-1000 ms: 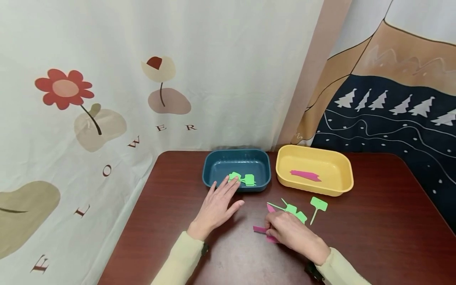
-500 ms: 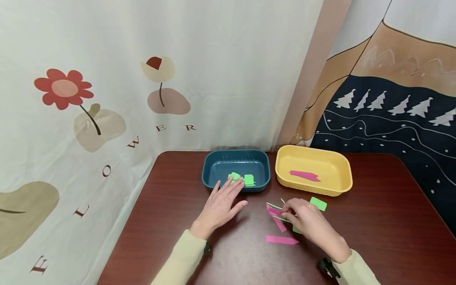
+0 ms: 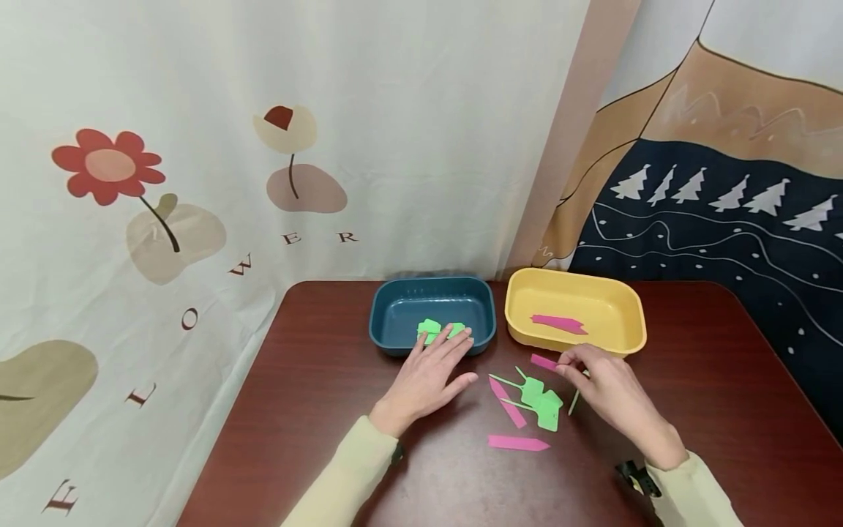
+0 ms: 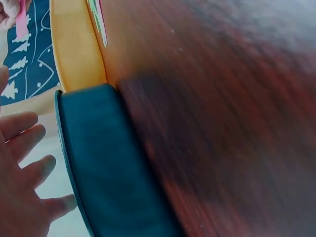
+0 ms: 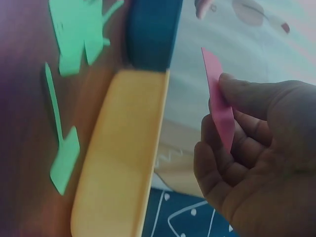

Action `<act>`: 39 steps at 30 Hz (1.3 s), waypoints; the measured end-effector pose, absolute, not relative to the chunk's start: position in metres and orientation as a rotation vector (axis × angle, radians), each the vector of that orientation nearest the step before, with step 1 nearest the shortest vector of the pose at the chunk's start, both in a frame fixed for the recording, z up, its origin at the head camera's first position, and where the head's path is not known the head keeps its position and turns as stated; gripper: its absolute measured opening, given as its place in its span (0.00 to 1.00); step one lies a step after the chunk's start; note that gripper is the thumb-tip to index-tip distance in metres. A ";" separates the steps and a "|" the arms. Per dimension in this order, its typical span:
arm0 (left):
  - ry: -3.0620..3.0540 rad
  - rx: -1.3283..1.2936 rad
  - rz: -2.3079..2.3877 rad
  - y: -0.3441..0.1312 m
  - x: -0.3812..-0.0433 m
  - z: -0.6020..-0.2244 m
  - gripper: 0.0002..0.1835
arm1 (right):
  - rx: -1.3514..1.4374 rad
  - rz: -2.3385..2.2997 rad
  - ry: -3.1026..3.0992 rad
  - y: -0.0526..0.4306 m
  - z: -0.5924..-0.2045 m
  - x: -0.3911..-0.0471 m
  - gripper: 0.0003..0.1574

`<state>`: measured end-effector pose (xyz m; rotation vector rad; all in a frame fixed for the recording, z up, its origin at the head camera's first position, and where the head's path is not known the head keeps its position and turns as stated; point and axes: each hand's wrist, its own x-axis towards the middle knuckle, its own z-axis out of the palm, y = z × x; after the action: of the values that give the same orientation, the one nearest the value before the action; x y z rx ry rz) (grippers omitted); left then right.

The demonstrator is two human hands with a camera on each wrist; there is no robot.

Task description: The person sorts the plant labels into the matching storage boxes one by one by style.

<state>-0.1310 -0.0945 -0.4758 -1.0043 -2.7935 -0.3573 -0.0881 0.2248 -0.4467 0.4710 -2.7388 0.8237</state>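
My right hand (image 3: 615, 399) pinches a pink plant label (image 3: 543, 362) between thumb and fingers, in front of the yellow bin (image 3: 593, 304). The right wrist view shows this pink strip upright in the grip. My left hand (image 3: 428, 384) has its fingers spread and straight over the near rim of the dark blue bin (image 3: 402, 311). Green T-shaped plant labels (image 3: 429, 327) lie in the blue bin, partly hidden by those fingers. One pink strip (image 3: 558, 323) lies in the yellow bin. Several green labels (image 3: 546, 408) overlap on the table beside a slanted pink label (image 3: 507, 402).
Another pink label (image 3: 518, 443) lies nearer the front of the brown table (image 3: 309, 351). A single green label (image 5: 64, 160) sits before the yellow bin, mostly covered by my right hand in the head view. A printed curtain (image 3: 408, 146) hangs behind the table.
My right hand has drawn a pink label from the pile and carried it right and back towards the yellow bin. My left hand has shifted slightly right over the blue bin's rim.
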 end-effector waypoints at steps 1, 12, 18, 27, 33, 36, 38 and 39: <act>-2.800 -1.011 -0.354 -0.092 -0.132 -0.475 0.34 | 0.460 0.826 -2.728 0.228 -0.445 -0.089 0.12; -2.852 -1.117 -0.252 -0.059 -0.148 -0.472 0.36 | 0.359 0.873 -2.700 0.249 -0.439 -0.102 0.08; -2.905 -1.129 -0.204 -0.043 -0.158 -0.473 0.37 | 0.341 0.851 -2.699 0.253 -0.440 -0.109 0.08; -2.908 -1.113 -0.121 -0.025 -0.163 -0.482 0.39 | 0.256 0.873 -2.743 0.258 -0.436 -0.120 0.05; -2.896 -1.097 -0.020 -0.020 -0.162 -0.488 0.41 | 0.256 0.863 -2.751 0.261 -0.440 -0.129 0.05; -2.893 -1.089 0.006 -0.019 -0.162 -0.490 0.41 | 0.257 0.880 -2.765 0.262 -0.440 -0.135 0.05; -2.894 -1.088 0.005 -0.019 -0.162 -0.491 0.41 | 0.254 0.888 -2.783 0.262 -0.440 -0.140 0.05; -2.894 -1.088 0.003 -0.019 -0.162 -0.491 0.41 | 0.254 0.888 -2.791 0.261 -0.440 -0.143 0.05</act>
<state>-0.1623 -0.0186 -0.4913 -1.0878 -2.8940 0.0032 -0.1429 0.2614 -0.4405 0.2541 -2.7913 0.8879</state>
